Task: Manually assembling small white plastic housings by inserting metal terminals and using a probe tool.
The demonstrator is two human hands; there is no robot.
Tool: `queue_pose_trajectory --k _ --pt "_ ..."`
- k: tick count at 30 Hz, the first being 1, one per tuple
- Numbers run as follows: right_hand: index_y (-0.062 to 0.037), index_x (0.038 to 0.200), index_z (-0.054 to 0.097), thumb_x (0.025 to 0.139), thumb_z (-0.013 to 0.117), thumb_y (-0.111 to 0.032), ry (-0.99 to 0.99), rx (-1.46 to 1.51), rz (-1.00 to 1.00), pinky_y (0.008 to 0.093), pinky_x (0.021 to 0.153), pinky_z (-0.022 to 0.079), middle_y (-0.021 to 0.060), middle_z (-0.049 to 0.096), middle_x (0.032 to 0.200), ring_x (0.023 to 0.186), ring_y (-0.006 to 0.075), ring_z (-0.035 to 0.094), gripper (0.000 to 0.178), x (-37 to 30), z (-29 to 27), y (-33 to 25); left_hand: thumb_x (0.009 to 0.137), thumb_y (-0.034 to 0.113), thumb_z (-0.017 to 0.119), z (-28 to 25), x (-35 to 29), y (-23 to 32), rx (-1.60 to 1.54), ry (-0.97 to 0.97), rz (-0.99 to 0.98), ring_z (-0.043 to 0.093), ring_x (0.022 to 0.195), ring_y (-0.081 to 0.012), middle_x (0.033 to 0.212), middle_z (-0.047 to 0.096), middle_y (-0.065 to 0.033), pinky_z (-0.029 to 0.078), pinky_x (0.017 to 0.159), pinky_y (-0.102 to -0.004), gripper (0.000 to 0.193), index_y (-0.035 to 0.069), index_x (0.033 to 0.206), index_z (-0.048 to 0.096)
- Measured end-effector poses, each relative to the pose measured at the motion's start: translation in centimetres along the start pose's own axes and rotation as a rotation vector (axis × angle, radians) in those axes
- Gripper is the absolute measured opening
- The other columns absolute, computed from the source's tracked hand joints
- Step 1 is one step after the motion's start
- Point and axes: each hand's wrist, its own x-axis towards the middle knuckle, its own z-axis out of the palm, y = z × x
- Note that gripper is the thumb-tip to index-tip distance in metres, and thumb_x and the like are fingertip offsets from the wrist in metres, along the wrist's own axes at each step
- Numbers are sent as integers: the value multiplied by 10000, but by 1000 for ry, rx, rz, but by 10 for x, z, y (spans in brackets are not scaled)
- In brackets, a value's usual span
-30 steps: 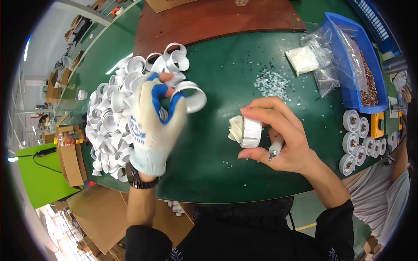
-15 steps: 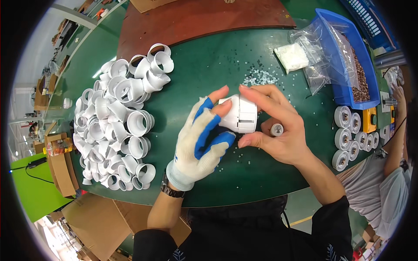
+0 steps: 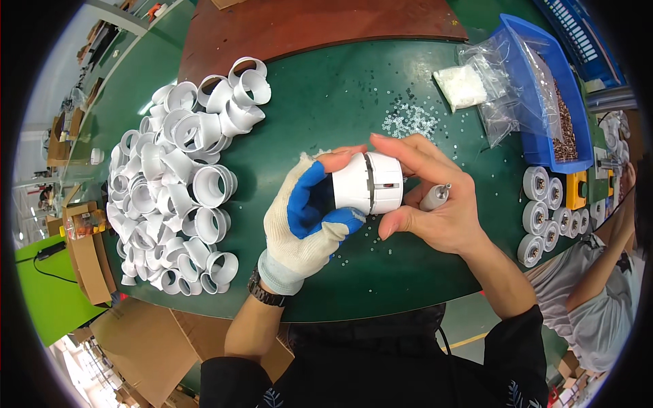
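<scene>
Between my hands, over the green table, is a white round plastic housing point(image 3: 386, 185) lying on its side. A dark gap runs between its smooth left part and its slotted right part. My left hand point(image 3: 289, 217), in a white glove with blue-coated fingers and bare fingertips, grips the left part. My bare right hand point(image 3: 449, 211) holds the right part between fingers and thumb. Tucked in the right hand's curled fingers is a small light-coloured cylinder point(image 3: 435, 197) with a metal tip, perhaps a driver handle; its exact kind is unclear.
White flared plastic sleeves point(image 3: 180, 194) are heaped at left. Small clear washer-like pieces point(image 3: 411, 121) lie scattered beyond my hands. At right are a white packet point(image 3: 460, 88), a blue bin point(image 3: 571, 102) of brownish small parts and several white discs point(image 3: 536, 216). Another person's arm point(image 3: 602, 265) is at far right.
The housing has turned in my hands, and a dark gap now shows between its two parts. My left fingers have wrapped lower round it. The small cylinder has tilted, showing its metal tip.
</scene>
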Motion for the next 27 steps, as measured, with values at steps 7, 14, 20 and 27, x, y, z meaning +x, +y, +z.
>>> queue_pose_trajectory --k 7,14,20,27 --pt "-25 1454 552 676 939 -192 7 18 30 157 602 510 53 552 1204 1022 120 570 885 -1 -1 -1 895 -8 727 -1 1 -5 21 -10 -25 555 1302 -293 1484 486 -229 458 1103 -425 608 -39 1437 453" --pt "-25 1447 559 670 940 -183 -20 -19 60 157 600 504 53 557 1203 1040 117 565 880 -2 -2 -2 880 29 760 -1 0 -5 146 1 39 595 1254 -290 1433 549 -237 456 1094 -422 600 -52 1408 486" --pt "-34 1431 583 663 941 -182 -25 -38 39 167 597 481 55 570 1186 1031 110 549 860 -3 -1 1 833 98 820 -1 -3 -3 397 56 5 637 1208 -286 1321 645 -243 468 1063 -397 575 -57 1324 566" --pt "-43 1429 592 671 935 -214 -99 -44 25 185 631 454 63 586 1184 986 106 536 850 -2 -10 5 740 132 882 -9 4 4 666 -82 145 683 1113 -355 1270 661 -231 521 983 -414 604 13 1271 621"
